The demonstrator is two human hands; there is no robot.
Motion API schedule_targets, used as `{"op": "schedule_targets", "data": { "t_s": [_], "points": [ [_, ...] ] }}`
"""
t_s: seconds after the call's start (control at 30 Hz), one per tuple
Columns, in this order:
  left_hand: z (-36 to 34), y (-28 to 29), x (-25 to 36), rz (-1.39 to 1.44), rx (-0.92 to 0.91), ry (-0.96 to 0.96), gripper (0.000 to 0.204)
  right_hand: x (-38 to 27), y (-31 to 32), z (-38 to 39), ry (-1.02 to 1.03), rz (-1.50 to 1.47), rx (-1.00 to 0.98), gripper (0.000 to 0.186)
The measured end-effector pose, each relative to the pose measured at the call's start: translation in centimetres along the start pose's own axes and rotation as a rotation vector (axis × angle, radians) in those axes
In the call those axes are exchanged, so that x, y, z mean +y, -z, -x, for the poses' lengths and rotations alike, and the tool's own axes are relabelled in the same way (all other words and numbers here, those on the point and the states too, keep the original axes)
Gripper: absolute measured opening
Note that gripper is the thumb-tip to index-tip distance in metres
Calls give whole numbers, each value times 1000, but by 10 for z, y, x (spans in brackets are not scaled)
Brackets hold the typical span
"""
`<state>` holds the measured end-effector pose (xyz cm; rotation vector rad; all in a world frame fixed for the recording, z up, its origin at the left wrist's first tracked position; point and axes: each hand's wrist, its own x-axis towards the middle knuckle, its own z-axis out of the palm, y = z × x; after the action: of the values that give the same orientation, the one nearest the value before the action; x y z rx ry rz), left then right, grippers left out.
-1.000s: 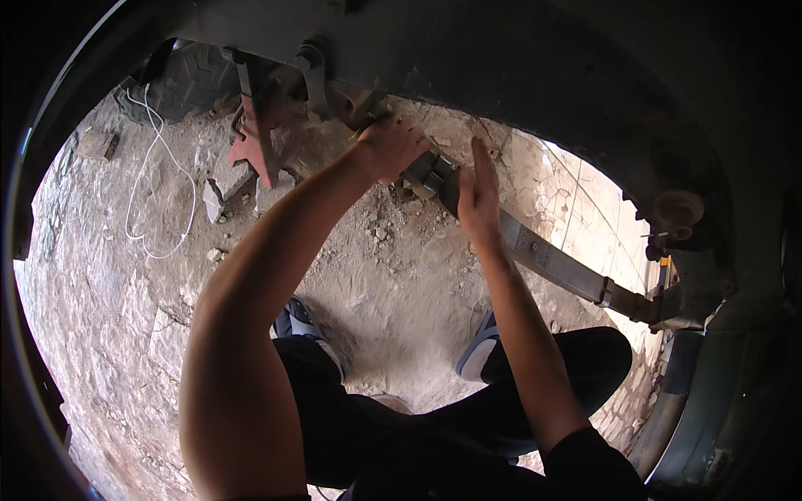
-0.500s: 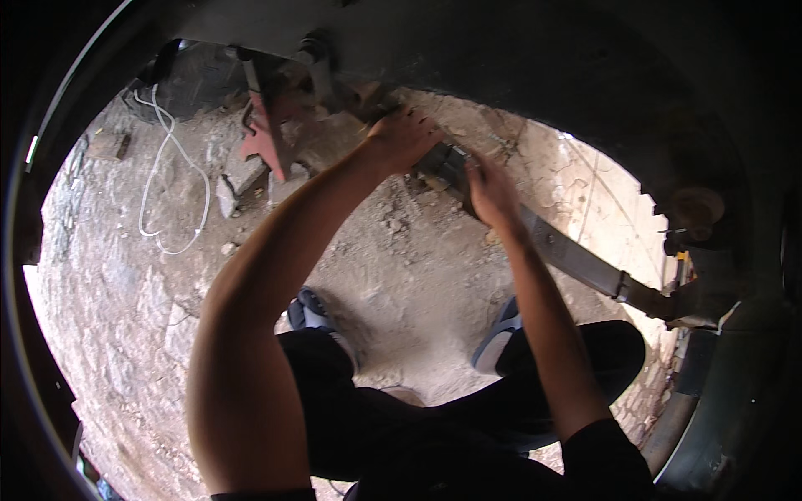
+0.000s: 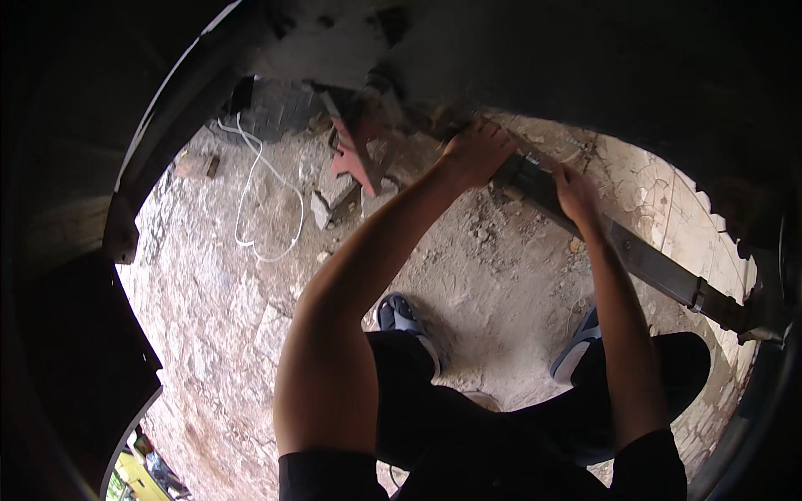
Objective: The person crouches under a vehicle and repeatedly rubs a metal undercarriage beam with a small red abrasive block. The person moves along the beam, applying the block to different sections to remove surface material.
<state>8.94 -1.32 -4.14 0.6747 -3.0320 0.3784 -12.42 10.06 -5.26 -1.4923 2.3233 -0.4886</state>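
Note:
A long, dark steel leaf spring (image 3: 660, 269) with metal clamps slants from under the vehicle down to the right in the head view. My left hand (image 3: 478, 150) grips it at the upper end, beside a partly shadowed mount, fingers bent over the metal. A little lower, my right hand (image 3: 575, 194) is closed around the same spring, with its fingertips partly hidden. A red jack stand (image 3: 352, 154) stands to the left of my left hand, among chunks of broken grey block (image 3: 324, 209).
The dark vehicle body (image 3: 568, 58) arches overhead. A white cable (image 3: 296, 204) loops on the dusty rock-strewn ground (image 3: 209, 309), near a small block (image 3: 195, 164) and a tire (image 3: 280, 117). My sandalled feet (image 3: 405, 321) are below my arms. A yellow object (image 3: 138, 476) shows at lower left.
My right hand has gone from straightened fingers to closed on the spring. The view has shifted, so the scene sits further right in the picture. My left hand stays at the spring's upper end.

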Motion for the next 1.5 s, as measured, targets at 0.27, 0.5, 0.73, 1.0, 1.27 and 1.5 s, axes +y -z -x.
{"op": "schedule_targets", "data": {
  "t_s": [0.27,0.5,0.73,1.0,1.27,1.5],
  "points": [
    [-5,-7,3,18,6,28,67,17,-11,-1,136,-115,116,49],
    [-16,8,3,93,24,4,64,70,-47,-29,201,-18,364,44],
    [-1,-1,1,11,-10,32,64,37,-39,-13,126,-98,232,40],
    [4,-19,-2,-86,45,31,67,33,-42,-11,208,-118,291,41],
    [2,-9,1,-56,7,33,73,15,-15,0,195,-73,190,41],
    [-4,-2,2,-24,-45,33,81,6,-4,6,165,-237,146,42]
  ]
}}
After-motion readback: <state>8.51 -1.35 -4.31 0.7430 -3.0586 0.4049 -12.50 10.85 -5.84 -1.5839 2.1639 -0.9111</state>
